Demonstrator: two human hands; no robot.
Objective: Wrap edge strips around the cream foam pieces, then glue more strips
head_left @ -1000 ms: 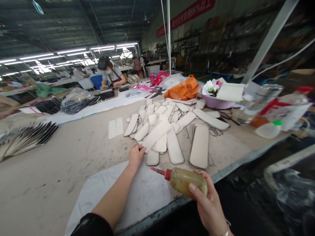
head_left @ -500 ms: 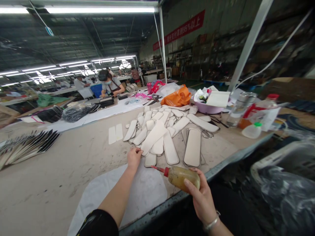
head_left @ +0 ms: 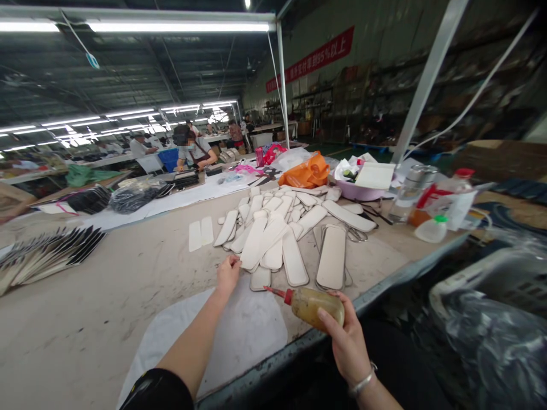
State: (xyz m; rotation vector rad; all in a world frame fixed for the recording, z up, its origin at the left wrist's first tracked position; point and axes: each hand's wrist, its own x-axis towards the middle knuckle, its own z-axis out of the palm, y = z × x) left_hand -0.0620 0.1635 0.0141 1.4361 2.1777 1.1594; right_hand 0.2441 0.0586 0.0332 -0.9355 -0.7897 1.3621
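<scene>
My right hand (head_left: 348,341) is wrapped round a squeeze bottle (head_left: 318,307) of yellowish liquid. The bottle is tilted on its side, its red nozzle pointing left over the end of a short off-white piece. At the near left edge of the pile my left hand (head_left: 228,275) has its fingers pinched at the lower end of an off-white rounded strip (head_left: 253,244). That strip lies on top of other strips (head_left: 293,261) with dark edges. Beneath my left forearm and the bottle, a white sheet (head_left: 252,324) covers the near part of the table.
An orange bag (head_left: 305,171), a purple basin (head_left: 363,191) and drink bottles stand behind and right of the pile. Two pale strips (head_left: 200,233) lie to its left. Fanned dark-edged pieces (head_left: 51,253) are at far left. A co-worker (head_left: 194,151) sits across the table.
My left hand has moved slightly left. The strip at its fingers now lies more upright, fanned left of the one beneath. The bottle stays nearly in place in my right hand.
</scene>
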